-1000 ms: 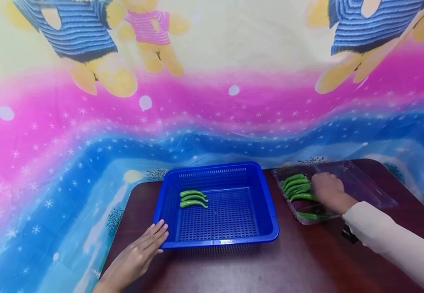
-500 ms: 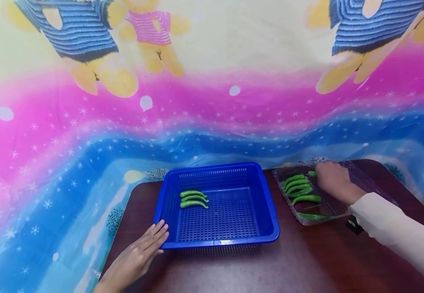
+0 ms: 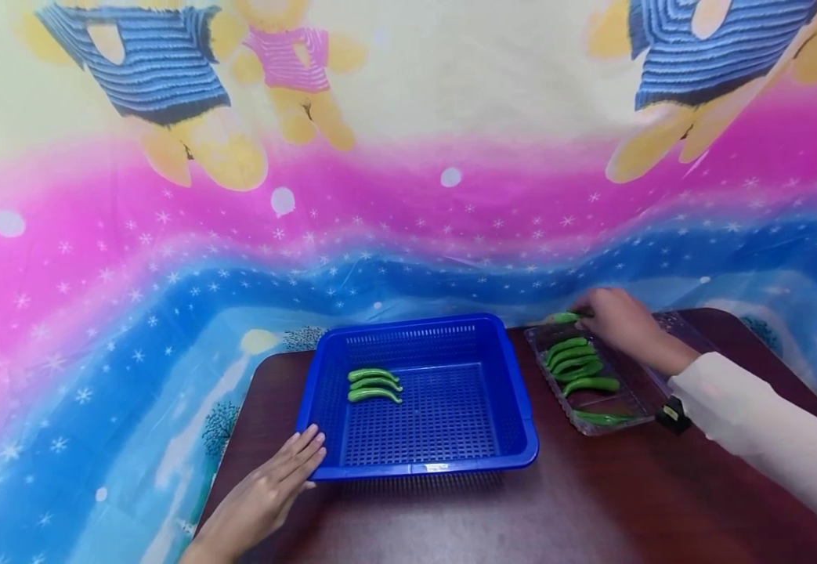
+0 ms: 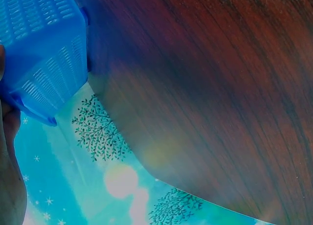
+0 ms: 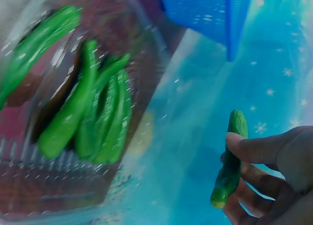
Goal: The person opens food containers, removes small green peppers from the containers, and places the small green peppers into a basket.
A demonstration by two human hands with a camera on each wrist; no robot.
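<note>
My right hand point(image 3: 619, 325) pinches a small green cucumber point(image 5: 230, 159) between thumb and fingers, raised above the far edge of a clear plastic box point(image 3: 637, 392). Several curved green peppers point(image 3: 573, 364) lie in that box, most side by side, with one apart near its front. My left hand point(image 3: 267, 486) rests on the near left corner of a blue plastic basket point(image 3: 422, 468), its fingers straight along the rim. Inside the basket, toward the left, lie 3 green peppers point(image 3: 373, 385). Only a sliver of the left hand point(image 4: 10, 171) shows in the left wrist view.
Basket and box stand on a dark reddish-brown wooden table point(image 3: 521, 517), the basket left of the box. The box's clear lid point(image 3: 690, 329) spreads open to the right, partly behind the right arm. A patterned cloth backdrop point(image 3: 408, 204) hangs right behind the table's far edge.
My right hand has come up from the box, moving left and away toward its far edge, with the cucumber now showing in its fingers. The left hand and basket stay put.
</note>
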